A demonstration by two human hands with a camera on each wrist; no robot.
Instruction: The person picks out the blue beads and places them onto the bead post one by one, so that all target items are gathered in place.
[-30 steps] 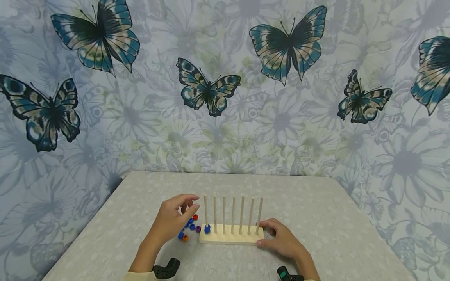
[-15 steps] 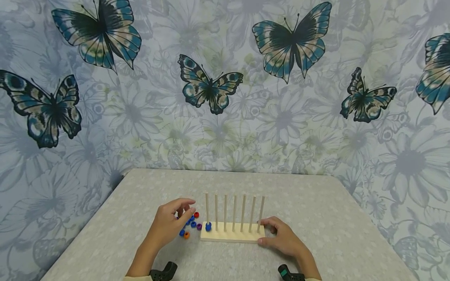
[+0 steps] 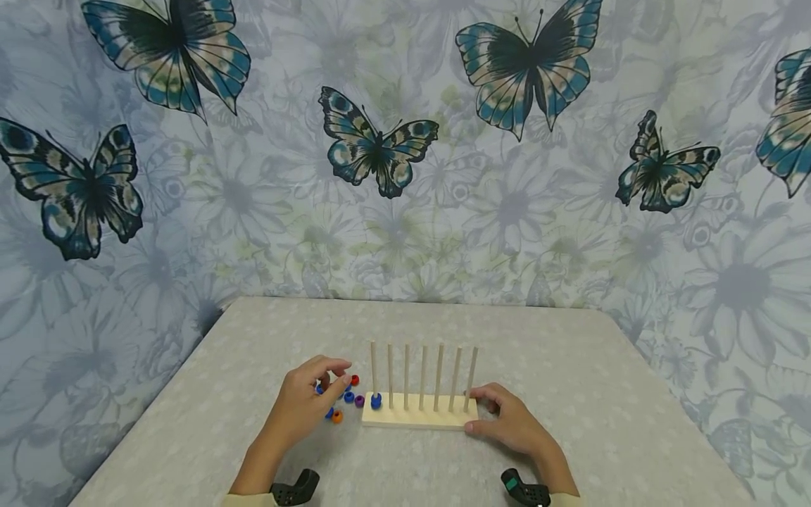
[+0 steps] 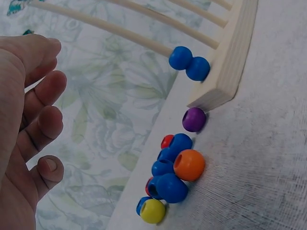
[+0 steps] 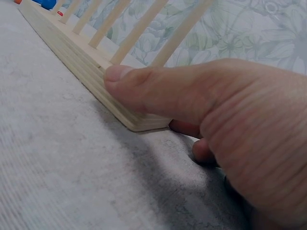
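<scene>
A pale wooden peg stand [image 3: 420, 417] with several upright rods stands on the table. Two blue beads [image 4: 189, 63] are stacked low on its leftmost rod. My right hand [image 3: 510, 421] grips the stand's right end, the thumb [image 5: 144, 88] on the near edge and other fingers behind it. To the left of the stand, my left hand [image 3: 310, 396] hovers with loosely bent fingers [image 4: 45, 88] and no bead visible in them. Below and beside it lie loose beads: a purple bead [image 4: 194, 120], an orange bead [image 4: 189, 165], a yellow bead [image 4: 153, 211], red ones and several blue ones [image 4: 171, 188].
A light patterned cloth covers the table [image 3: 538, 352]. Behind its far edge rises a wall with butterfly pictures [image 3: 380, 151]. Black bands [image 3: 296, 487] sit on both wrists.
My left hand has drawn left and down, away from the top of the leftmost rod. The right hand keeps its grip on the stand. The head view has shifted slightly.
</scene>
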